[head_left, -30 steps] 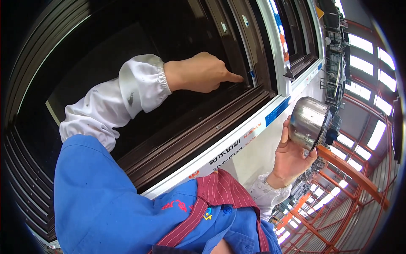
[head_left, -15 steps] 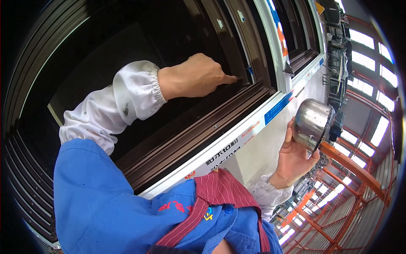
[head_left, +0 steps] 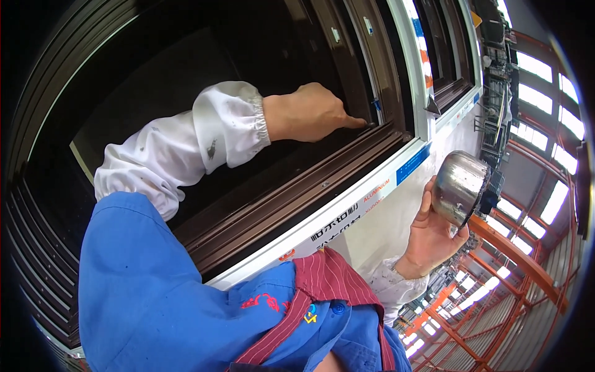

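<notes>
My left hand (head_left: 310, 113) reaches across a dark brown window frame (head_left: 297, 192) with dark panels. Its index finger is stretched out, and the tip touches the frame near an inner corner. The other fingers are curled and partly hidden; I see nothing held in them. A small blue piece (head_left: 376, 105) sits in the channel just above the fingertip. Out to the right, my right hand (head_left: 427, 239) is turned palm up, with fingers and thumb around a shiny steel bowl (head_left: 457, 188). The bowl has dark smears along its rim; its inside is hidden from view.
White film with printed lettering (head_left: 365, 197) covers the frame's near edge. A second brown window frame (head_left: 452, 87) stands beyond at the upper right. Racks of goods (head_left: 493, 118) and orange steel beams (head_left: 514, 254) fill the workshop on the right.
My left hand has slid a little right along the frame, its fingertip now closer to the corner. The view has shifted slightly. My right hand still holds the bowl in nearly the same place.
</notes>
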A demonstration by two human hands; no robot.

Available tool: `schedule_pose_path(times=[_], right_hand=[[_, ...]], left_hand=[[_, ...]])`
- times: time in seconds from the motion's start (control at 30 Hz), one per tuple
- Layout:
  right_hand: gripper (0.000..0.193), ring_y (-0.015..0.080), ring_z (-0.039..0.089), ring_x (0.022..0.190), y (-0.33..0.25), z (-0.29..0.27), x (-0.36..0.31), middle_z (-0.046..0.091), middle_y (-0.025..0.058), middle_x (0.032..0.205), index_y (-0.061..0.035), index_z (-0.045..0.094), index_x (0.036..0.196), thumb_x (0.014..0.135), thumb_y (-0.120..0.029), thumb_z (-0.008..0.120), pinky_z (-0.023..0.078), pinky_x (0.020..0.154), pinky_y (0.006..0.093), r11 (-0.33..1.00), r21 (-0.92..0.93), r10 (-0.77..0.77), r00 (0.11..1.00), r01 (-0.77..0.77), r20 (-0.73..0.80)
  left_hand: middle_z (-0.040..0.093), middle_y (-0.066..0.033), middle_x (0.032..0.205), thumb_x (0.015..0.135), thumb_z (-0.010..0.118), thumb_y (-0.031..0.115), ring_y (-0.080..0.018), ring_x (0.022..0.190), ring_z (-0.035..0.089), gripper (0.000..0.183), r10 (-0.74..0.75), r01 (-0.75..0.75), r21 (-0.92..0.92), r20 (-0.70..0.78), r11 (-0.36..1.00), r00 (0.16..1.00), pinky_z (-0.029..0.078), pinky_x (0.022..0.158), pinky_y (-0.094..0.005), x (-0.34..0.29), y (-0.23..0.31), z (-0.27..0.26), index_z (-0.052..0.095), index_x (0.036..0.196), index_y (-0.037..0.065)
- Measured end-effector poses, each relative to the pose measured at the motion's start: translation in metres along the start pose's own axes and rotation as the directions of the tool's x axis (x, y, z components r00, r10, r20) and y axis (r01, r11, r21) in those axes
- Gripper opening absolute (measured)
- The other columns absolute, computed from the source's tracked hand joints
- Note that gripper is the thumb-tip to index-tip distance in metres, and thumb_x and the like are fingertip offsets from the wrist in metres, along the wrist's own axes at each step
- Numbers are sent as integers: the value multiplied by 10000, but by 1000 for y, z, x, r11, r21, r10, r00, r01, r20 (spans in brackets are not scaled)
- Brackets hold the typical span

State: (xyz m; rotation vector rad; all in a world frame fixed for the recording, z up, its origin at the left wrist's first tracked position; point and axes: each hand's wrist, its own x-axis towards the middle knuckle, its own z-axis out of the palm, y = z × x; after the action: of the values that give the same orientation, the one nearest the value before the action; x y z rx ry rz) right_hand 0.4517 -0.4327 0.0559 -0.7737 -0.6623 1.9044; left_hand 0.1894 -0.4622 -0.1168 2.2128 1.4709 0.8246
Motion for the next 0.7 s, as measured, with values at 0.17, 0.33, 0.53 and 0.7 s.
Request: schedule_pose_path(times=[0.17, 0.33, 0.53, 0.7], right_hand=[[716, 478, 253, 1330, -6, -4, 0, 250, 290, 1440, -9, 311, 1399, 769, -166, 614, 385, 1050, 524, 999, -44, -7, 1000, 8, 21], [780, 475, 323, 1292, -11, -10, -2, 240, 345, 1413, 36, 228, 1417, 773, -185, 608, 402, 1058, 463, 994, -101, -28, 999, 32, 47], [756, 459, 316, 1301, -17, -14, 3, 224, 339, 1422, 60, 198, 1419, 807, -229, 536, 388, 1069, 458, 995, -98, -15, 993, 27, 117], [785, 452, 303, 1310, -23, -19, 2, 218, 330, 1431, 71, 159, 1425, 807, -231, 536, 365, 1084, 461, 992, -115, -36, 997, 44, 71]], left_hand=[[570, -147, 568, 708, 511, -58, -256, 500, 580, 650, 64, -60, -52, 84, 997, 994, 469, 490, -347, -1, -2, -9, 516, 1326, 144], [559, -153, 578, 728, 504, -61, -267, 544, 583, 696, 251, -215, -275, 106, 937, 962, 489, 548, -367, -8, -22, -22, 460, 1370, 203], [603, -151, 775, 764, 446, -97, -251, 674, 588, 873, -16, 128, -236, 423, 963, 906, 512, 737, -388, -6, -27, -21, 231, 1450, 399], [612, -97, 898, 755, 438, -133, -222, 694, 584, 997, 35, 74, -206, 479, 976, 877, 523, 729, -376, 13, -22, -13, 116, 1415, 541]])
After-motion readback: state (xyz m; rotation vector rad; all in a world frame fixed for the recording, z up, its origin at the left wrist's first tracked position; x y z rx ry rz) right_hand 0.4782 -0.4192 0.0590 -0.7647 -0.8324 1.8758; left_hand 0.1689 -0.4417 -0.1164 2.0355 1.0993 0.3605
